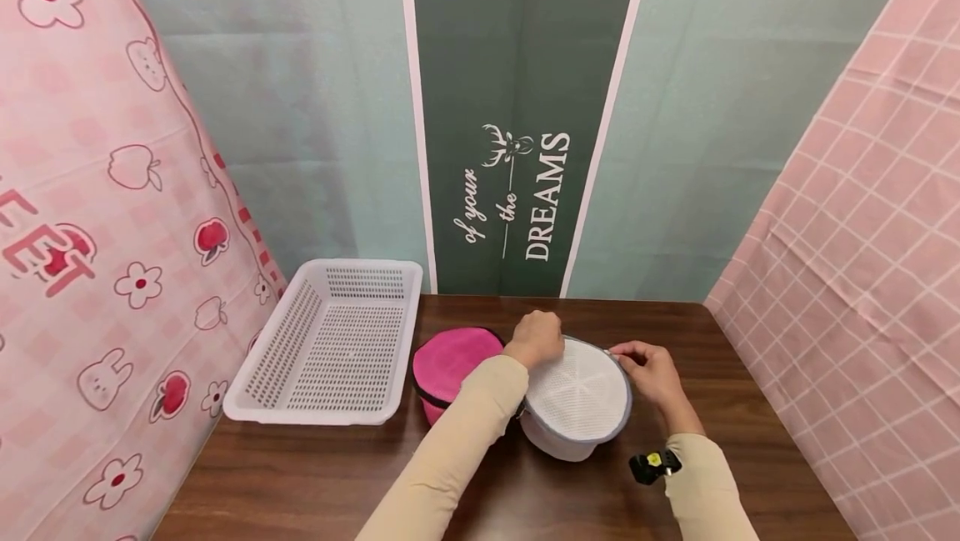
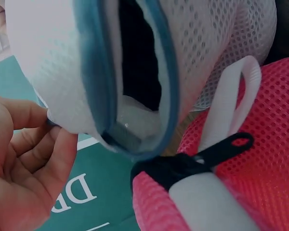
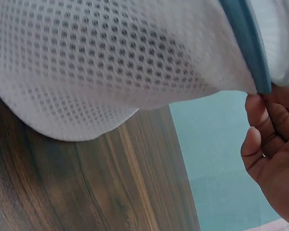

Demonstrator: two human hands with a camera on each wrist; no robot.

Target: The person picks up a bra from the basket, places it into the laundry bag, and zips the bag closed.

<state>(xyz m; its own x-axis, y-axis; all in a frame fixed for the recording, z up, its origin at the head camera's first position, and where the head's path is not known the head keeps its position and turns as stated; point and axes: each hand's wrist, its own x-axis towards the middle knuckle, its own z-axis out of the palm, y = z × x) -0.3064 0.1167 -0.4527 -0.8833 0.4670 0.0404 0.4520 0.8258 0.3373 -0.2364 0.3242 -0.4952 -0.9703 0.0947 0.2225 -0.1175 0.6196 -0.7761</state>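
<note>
A round white mesh laundry bag (image 1: 577, 395) with blue-grey edging stands on the table, its lid panel on top. My left hand (image 1: 537, 338) pinches the bag near the far left of its rim. In the left wrist view, a gap shows between the blue edging strips (image 2: 169, 91), with a dark inside. On the opposite side, my right hand (image 1: 652, 373) pinches the edging between thumb and fingers. Left of the white bag sits a pink mesh bag (image 1: 456, 358) with black trim, partly hidden by my left sleeve. Its black zipper pull (image 2: 229, 149) appears in the left wrist view.
A white perforated plastic basket (image 1: 408, 333) stands on the left of the brown wooden table (image 1: 300, 483). Behind the table hangs a green curtain (image 1: 337, 149) with lettering, and pink cloths (image 1: 870, 274) flank both sides. A black wrist camera (image 1: 654, 466) sits at my right wrist.
</note>
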